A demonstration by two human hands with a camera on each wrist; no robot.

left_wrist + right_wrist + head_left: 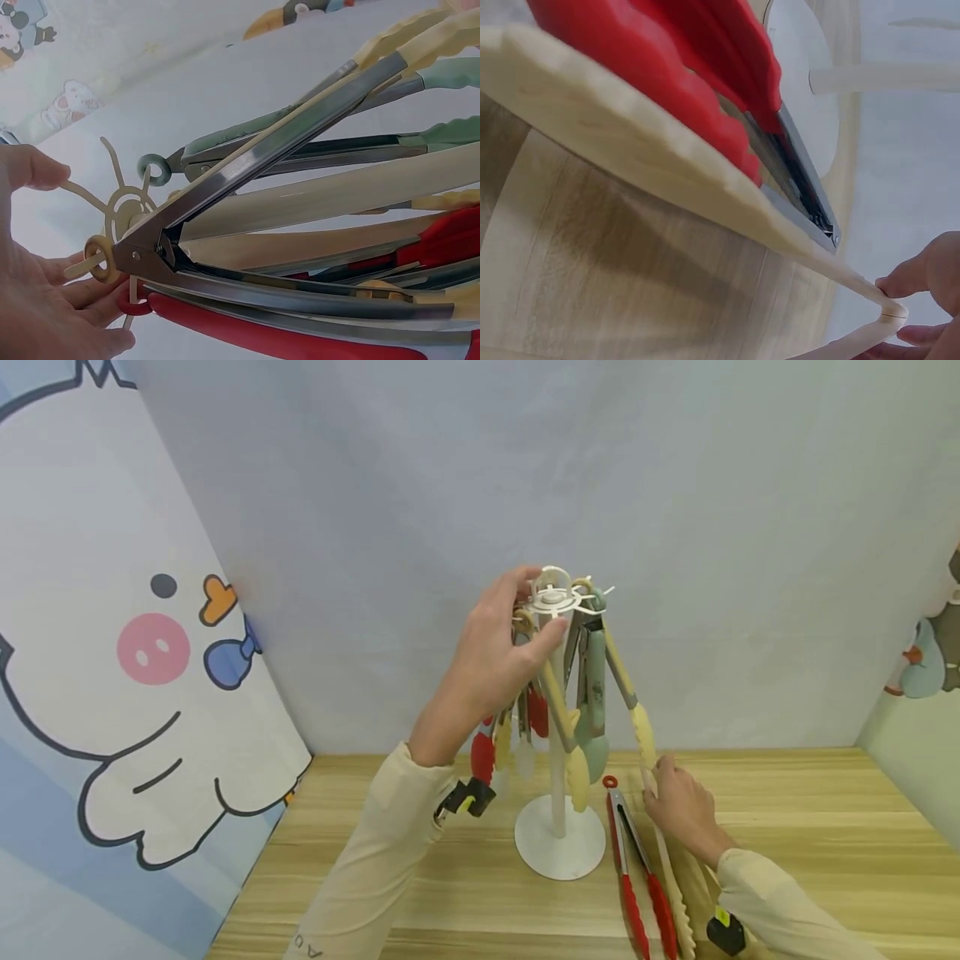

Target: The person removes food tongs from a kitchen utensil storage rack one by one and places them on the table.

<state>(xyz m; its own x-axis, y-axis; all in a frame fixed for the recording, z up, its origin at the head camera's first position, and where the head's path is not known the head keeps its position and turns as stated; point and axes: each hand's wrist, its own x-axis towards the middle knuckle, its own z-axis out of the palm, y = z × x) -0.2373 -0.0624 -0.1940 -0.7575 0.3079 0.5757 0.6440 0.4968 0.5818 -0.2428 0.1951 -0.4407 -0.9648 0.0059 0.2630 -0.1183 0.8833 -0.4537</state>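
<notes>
My left hand [495,647] cups the top of the white rack [536,847], thumb on one side and fingers on the other; my right hand [682,808] pinches the wooden tongs [652,157] at their bend, beside the red tongs [632,910] on the table [810,827]; I'd pinch right at that bend so neither arm twists, brace the rack lightly, and steer clear of the red pair and the hanging tongs [577,779].

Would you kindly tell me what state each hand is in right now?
Left hand: closed, holding the white rack near its top.
Right hand: closed, pinching the beige tongs at their joined end.
</notes>
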